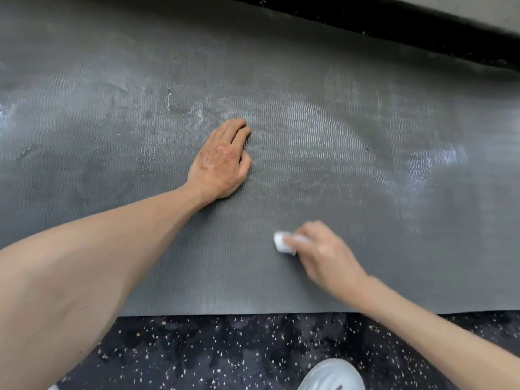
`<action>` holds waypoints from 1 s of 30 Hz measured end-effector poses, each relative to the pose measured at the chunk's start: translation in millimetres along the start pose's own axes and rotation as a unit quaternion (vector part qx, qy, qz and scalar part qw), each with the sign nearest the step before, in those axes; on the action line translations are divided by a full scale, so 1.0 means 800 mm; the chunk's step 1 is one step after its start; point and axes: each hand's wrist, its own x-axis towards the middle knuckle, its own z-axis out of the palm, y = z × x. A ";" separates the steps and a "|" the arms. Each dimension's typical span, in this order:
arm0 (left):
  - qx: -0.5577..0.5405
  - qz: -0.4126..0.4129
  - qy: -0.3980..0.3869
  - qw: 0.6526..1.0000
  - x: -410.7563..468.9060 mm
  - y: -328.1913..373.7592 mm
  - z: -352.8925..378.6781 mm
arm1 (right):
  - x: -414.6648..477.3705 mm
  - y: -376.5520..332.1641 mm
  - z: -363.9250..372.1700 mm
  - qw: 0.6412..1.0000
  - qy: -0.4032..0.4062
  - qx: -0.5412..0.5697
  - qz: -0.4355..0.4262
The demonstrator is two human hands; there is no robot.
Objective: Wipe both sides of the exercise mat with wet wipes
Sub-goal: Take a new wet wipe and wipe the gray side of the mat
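Grey mat (337,122) lies flat on the floor (225,353) and fills most of the view. Its near edge runs straight across just above the speckled black floor; its far edge meets a black strip (422,26) at the top right. The mat has a wavy ribbed texture, with shiny pale patches at the far left and right and a few light scuff marks beyond the left hand.

Left hand (221,161) rests palm down on the middle of the mat. Grip apart: fingers straight and close together, flat on the surface, holding nothing. The forearm comes in from the lower left.

Right hand (323,251) is nearer the camera, right of centre, on the near part of the mat. Grip clamped on a small white wipe (282,243): fingers curl over it and the wad sticks out past the fingertips on the left side, pressed against the mat. Hand and wipe are motion-blurred, so the exact finger placement is unclear.

The two hands are well apart. A pale shoe (332,375) shows on the floor at the bottom edge, below the right forearm.
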 end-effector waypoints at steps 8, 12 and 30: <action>0.001 0.003 0.010 1.000 0.001 -0.003 0.002 | -0.040 -0.013 0.008 0.991 -0.091 -0.059 -0.075; -0.002 0.005 0.008 1.000 0.001 -0.003 0.002 | 0.026 0.024 -0.009 0.997 -0.032 -0.059 -0.038; 0.004 0.004 0.010 1.000 0.001 -0.002 0.000 | 0.017 -0.010 0.015 0.994 0.025 -0.105 0.005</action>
